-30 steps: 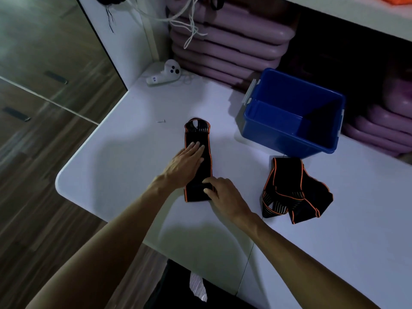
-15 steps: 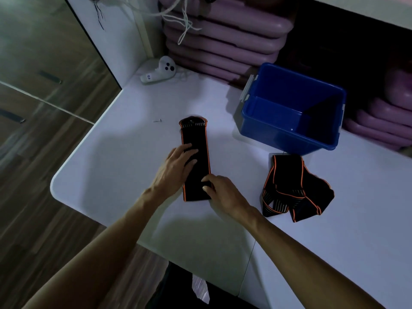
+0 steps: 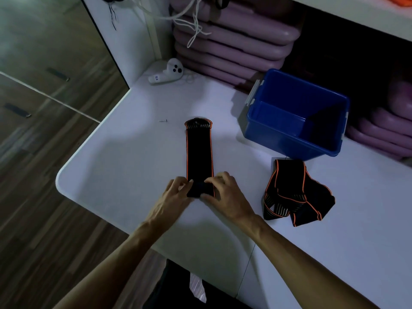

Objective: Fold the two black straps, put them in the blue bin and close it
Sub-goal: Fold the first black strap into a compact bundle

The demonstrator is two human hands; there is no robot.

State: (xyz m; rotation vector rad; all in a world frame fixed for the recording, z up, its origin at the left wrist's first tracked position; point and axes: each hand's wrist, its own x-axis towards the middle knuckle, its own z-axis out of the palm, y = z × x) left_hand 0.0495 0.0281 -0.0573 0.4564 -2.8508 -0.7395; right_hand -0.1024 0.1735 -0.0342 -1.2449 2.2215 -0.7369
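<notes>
At the near end of the flat strap (image 3: 199, 152), both hands pinch the fabric: left hand (image 3: 172, 196) w/ fingers (image 3: 181, 182) curled onto the left corner, right hand (image 3: 225, 192) w/ fingers (image 3: 215, 177) curled over the right corner, thumb under the edge. Both sets of fingers are closed on the strap end, which is lifted and rolled/folded a bit over itself; rest of strap lies flat on the bench (image 3: 124, 166), running straight away from the person, orange-edged, rounded ribbed tip at the far end. 2nd strap (image 3: 294, 192) sits in a loose crumpled heap to the right, well apart from the hands, untouched, just in front of the bin (image 3: 287, 139). Bin is blue, open, nothing visible inside (right half in shadow), standing at the back right of the bench; no lid on it, pale latches at both ends. Small screw (image 3: 163, 120) on the bench left of the strap tip. White controller (image 3: 167, 73) at the far left corner w/ a thin cord. Behind: stack of purple pads (image 3: 231, 41), white cords (image 3: 194, 21) hanging over them. Wood floor (image 3: 44, 108) to the left.
</notes>
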